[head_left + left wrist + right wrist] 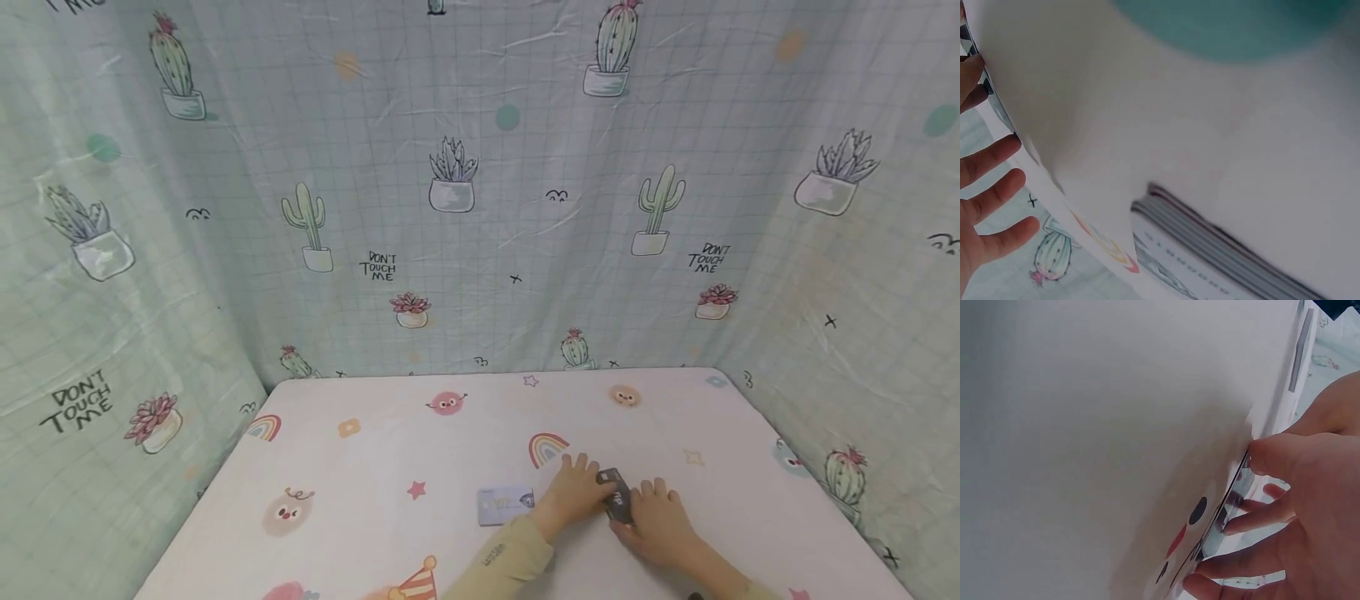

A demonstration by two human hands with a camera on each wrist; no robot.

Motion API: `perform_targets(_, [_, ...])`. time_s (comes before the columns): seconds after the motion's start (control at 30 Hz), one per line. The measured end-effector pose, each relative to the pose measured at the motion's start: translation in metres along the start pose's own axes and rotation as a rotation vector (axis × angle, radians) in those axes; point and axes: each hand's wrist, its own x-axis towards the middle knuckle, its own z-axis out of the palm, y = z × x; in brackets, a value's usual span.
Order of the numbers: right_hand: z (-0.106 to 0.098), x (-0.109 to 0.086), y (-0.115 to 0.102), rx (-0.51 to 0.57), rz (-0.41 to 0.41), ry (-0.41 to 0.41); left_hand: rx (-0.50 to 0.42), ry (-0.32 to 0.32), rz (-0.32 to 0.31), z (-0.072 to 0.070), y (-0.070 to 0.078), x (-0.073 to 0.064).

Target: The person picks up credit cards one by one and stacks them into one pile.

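In the head view, a black card (618, 497) with pale markings lies between my hands on the table. My left hand (573, 493) touches its left side with thumb and index finger, the other fingers spread. At its near end and right side, my right hand (663, 523) holds it between thumb and fingers. The right wrist view shows the right thumb (1269, 455) at one end of the thin card (1222, 509). Left of my left hand is a stack of light grey cards (504, 506), whose layered edges (1210, 234) show in the left wrist view.
The white tablecloth (360, 475) bears printed rainbows, stars and faces. A cactus-patterned curtain (480, 233) rises behind the table and along both sides. A small dark object (696, 596) shows at the bottom edge. A blurred teal shape (1235, 31) crosses the left wrist view's top.
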Motion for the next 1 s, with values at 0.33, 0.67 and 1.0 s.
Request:
perform_targets(0.33, [0.000, 0.009, 0.007, 0.060, -0.044, -0.083, 0.014, 0.062, 0.004, 0.003, -0.008, -0.010])
perform_targets(0.67, [-0.003, 0.013, 0.024, 0.169, -0.181, -0.148, -0.032, 0.063, 0.055, 0.004, -0.015, -0.022])
perform_targets(1.0, [-0.003, 0.018, 0.037, 0.163, -0.273, -0.170, -0.038, 0.062, 0.120, 0.004, -0.019, -0.027])
